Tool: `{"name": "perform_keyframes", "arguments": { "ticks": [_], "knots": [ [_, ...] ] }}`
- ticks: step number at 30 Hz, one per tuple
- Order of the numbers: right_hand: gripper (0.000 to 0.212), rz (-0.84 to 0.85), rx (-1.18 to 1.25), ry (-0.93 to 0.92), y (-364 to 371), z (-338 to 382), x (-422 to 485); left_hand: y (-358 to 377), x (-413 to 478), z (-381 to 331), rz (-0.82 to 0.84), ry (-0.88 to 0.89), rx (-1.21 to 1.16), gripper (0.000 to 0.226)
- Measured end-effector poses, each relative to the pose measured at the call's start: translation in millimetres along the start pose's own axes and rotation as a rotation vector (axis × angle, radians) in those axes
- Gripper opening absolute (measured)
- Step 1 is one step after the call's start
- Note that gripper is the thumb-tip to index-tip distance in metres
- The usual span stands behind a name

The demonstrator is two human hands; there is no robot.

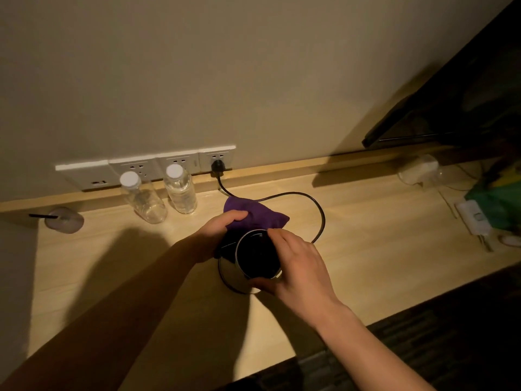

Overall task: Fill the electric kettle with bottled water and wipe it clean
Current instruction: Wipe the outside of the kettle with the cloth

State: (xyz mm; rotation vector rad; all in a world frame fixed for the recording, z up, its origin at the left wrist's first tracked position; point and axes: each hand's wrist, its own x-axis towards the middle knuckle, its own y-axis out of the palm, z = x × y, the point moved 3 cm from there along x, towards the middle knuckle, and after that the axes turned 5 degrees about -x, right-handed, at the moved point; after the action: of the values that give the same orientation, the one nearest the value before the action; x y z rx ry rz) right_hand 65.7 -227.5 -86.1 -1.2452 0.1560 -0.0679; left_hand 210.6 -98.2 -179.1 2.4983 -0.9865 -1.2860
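I see the kettle (248, 266) standing on the wooden counter (366, 249), its cord (318, 210) plugged into the wall socket (217, 159). My left hand (222, 230) grips a purple cloth (253, 217) against the kettle's far side. My right hand (298, 266) grasps the kettle body. Two bottles (180, 190) stand near the wall.

I see a dim, warm yellow scene; the light falls from above and behind me, so my arms throw broad dark shadows over the worktop (366, 221) toward its left edge and near edge. The far right corner sinks into near black. Wide-angle bending curves the worktop's far edge. Detail is soft throughout, with a faint glint on the kettle (234, 273) wall
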Motion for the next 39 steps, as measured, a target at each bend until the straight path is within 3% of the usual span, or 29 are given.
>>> {"name": "perform_keyframes", "arguments": {
  "ticks": [5, 10, 14, 18, 21, 25, 29, 31, 39],
  "knots": [
    [0.094, -0.019, -0.055, 0.109, 5, 9, -2, -7, -21, 4, 0.057, 0.193, -0.135, 0.061],
    [0.09, -0.023, -0.084, 0.147, 4, 14, -2, -12, -20, 26, 0.003, 0.219, -0.313, 0.038],
    [0.095, -0.031, -0.112, 0.2, 5, 20, -4, -13, -14, 48, -0.174, 0.174, -0.424, 0.047],
    [0.092, -0.04, -0.121, 0.266, 4, 28, -6, -2, -23, 48, -0.178, 0.147, -0.396, 0.048],
    [0.082, -0.014, -0.104, 0.288, 2, 31, -2, 8, -35, 41, -0.168, 0.198, -0.446, 0.05],
    [0.064, 0.1, 0.106, 0.229, -6, 17, 3, 23, -55, 30, -0.169, 0.341, -0.553, 0.036],
    [0.084, 0.226, 0.273, 0.251, -10, 4, 7, 41, -67, 41, -0.251, 0.358, -0.506, 0.043],
    [0.084, 0.215, 0.263, 0.259, -8, 4, 8, 47, -66, 49, -0.297, 0.334, -0.467, 0.046],
    [0.046, 0.011, 0.173, 0.365, -3, 22, -2, 24, -46, 50, -0.361, 0.228, -0.229, 0.052]
  ]
}}
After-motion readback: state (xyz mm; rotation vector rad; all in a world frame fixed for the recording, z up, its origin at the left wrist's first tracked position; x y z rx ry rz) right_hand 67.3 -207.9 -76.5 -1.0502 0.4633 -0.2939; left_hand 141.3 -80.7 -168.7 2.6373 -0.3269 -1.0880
